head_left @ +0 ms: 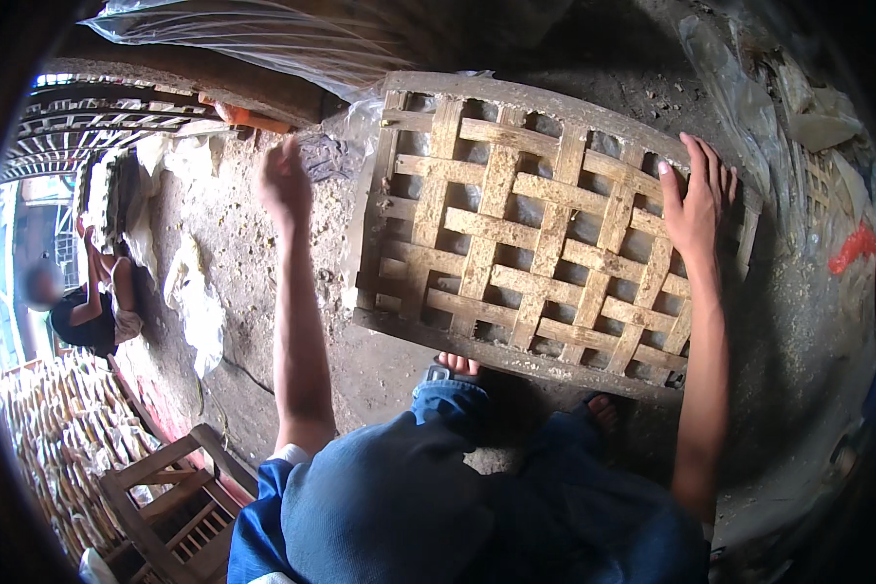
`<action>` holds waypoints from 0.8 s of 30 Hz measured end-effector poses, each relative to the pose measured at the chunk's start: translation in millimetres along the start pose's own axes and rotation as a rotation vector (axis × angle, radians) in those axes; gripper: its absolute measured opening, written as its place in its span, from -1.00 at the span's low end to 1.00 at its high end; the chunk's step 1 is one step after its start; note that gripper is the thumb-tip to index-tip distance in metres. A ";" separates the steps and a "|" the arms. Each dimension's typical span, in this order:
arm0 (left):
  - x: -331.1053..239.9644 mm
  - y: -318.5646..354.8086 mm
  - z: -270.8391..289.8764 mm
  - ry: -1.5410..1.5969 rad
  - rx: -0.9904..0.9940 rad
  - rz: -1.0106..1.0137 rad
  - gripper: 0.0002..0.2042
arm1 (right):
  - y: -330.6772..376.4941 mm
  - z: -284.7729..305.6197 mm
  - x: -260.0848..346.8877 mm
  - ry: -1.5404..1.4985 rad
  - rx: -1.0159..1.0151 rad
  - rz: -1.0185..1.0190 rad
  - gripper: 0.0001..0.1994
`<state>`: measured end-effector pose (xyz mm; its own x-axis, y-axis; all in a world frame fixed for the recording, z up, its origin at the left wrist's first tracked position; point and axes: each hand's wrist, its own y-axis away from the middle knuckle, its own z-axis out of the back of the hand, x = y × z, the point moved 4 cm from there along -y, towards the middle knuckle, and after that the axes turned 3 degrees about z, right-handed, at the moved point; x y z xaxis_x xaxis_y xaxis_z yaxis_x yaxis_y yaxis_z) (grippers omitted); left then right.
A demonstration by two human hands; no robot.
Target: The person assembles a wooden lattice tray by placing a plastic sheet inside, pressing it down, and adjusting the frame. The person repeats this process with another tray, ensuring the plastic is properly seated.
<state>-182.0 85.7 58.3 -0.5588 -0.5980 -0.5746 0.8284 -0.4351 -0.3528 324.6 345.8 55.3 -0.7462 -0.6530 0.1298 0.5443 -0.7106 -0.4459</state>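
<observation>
A wooden-framed tray of woven bamboo strips stands tilted in front of me, its lower edge close to my feet. On its upper right side lies my right hand, thumb on the near face and fingers over the frame's edge. My left hand is raised to the left of the tray, apart from it. Motion blurs that hand, so its fingers and anything in them cannot be made out.
Clear plastic sheeting hangs along the top. A crumpled white plastic bag lies on the rough floor at left. Beyond it a person sits low. A wooden frame and stacked racks stand at lower left; a red scrap is at right.
</observation>
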 end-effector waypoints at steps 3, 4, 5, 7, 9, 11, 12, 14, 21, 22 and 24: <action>46.7 -4.6 25.5 -0.334 0.078 0.150 -0.60 | -0.1 1.7 1.9 0.013 0.006 -0.002 -0.50; 30.8 2.7 25.8 -0.257 0.047 0.094 -0.63 | 1.8 0.9 1.1 0.021 -0.012 -0.011 -0.50; 16.5 8.9 21.6 -0.190 0.079 0.106 -0.60 | 2.4 2.5 -1.1 0.027 0.011 -0.017 -0.50; -30.8 20.3 13.0 0.050 0.186 0.084 -0.57 | 4.7 1.4 -6.0 0.012 0.000 -0.016 -0.50; -61.3 27.1 -3.7 0.087 0.286 0.058 -0.51 | 3.4 1.1 -1.4 0.014 0.010 -0.013 -0.50; -95.0 34.6 -19.6 0.051 0.346 -0.043 -0.47 | 3.3 3.9 -2.7 0.038 0.020 -0.009 -0.50; -102.9 37.0 -25.6 0.041 0.367 -0.091 -0.46 | 2.6 4.7 -2.2 0.028 0.015 -0.003 -0.50; -114.0 38.8 -36.2 -0.027 0.320 -0.255 -0.51 | -0.4 4.1 0.2 0.010 0.003 0.008 -0.50; -98.0 28.3 -48.7 -0.084 0.225 -0.311 -0.67 | 0.8 3.9 -1.7 0.021 0.008 -0.002 -0.50; -91.4 27.1 -47.0 0.050 0.225 -0.256 -0.70 | 2.1 2.6 -3.4 0.007 0.014 -0.021 -0.49; -76.6 24.0 -41.1 0.174 0.182 -0.129 -0.74 | 4.0 1.0 -3.7 0.012 0.016 -0.023 -0.49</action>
<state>-117.7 148.8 63.4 -0.6309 -0.4119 -0.6575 0.7216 -0.6230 -0.3021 329.9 345.1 53.9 -0.7630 -0.6333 0.1294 0.5330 -0.7296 -0.4284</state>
